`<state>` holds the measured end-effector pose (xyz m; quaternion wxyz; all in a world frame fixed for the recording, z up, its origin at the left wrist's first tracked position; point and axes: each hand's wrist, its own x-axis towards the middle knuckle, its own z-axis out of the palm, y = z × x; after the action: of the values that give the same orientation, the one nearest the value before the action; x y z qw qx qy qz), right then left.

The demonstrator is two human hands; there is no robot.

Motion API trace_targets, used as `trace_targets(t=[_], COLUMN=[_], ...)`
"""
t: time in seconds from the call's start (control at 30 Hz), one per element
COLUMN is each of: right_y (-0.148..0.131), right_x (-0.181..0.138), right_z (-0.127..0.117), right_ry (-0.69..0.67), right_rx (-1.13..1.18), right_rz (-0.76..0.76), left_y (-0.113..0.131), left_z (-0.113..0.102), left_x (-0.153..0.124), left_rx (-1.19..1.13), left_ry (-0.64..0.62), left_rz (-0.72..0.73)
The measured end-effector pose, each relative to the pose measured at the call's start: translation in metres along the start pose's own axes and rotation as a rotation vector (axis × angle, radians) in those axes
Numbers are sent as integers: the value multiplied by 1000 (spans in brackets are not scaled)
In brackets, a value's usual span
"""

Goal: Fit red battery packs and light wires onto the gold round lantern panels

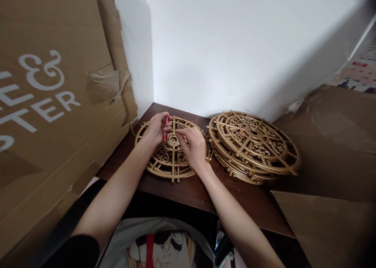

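A round gold openwork disc (164,162) lies flat on the dark wooden table (194,191) in front of me. My left hand (157,128) is closed on a small red cylinder (166,127) held upright over the disc's upper middle. My right hand (192,142) rests on the disc with its fingers curled and pinched near the central hub (173,139), next to the red cylinder. To the right sits a stack of similar gold discs (254,144), with thin red and yellow wires on the top one.
A large cardboard box (53,103) with white lettering leans at the left, against the table's edge. Brown cardboard sheets (331,142) lie at the right. A white wall (235,45) stands right behind the table. Dark clothing and a printed shirt show below.
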<state>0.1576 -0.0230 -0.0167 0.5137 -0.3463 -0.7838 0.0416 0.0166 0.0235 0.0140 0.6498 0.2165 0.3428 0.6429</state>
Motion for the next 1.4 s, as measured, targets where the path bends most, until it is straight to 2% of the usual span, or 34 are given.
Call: trace_targets(t=[0.13,0.3,0.73,1.03,1.4], right_y=[1,4,2,-5,-4], right_x=[-1,-3,-5,-4,-6], right_z=[2,7,13,10,14], right_ry=[-18,-109,-111,-141,-215], right_rx=[-41,55,104,51,182], right_rz=[-26,-54,-100,-33,-18], left_y=[0,0,1,0,-1], left_z=[-1,-1,0,1,-2], left_x=[0,-1,-1,-2,1], left_rx=[-16,-11,11,18,21], left_ry=[-19,-3,1,16,2], left_rz=[-1,-7,-13,-3,9])
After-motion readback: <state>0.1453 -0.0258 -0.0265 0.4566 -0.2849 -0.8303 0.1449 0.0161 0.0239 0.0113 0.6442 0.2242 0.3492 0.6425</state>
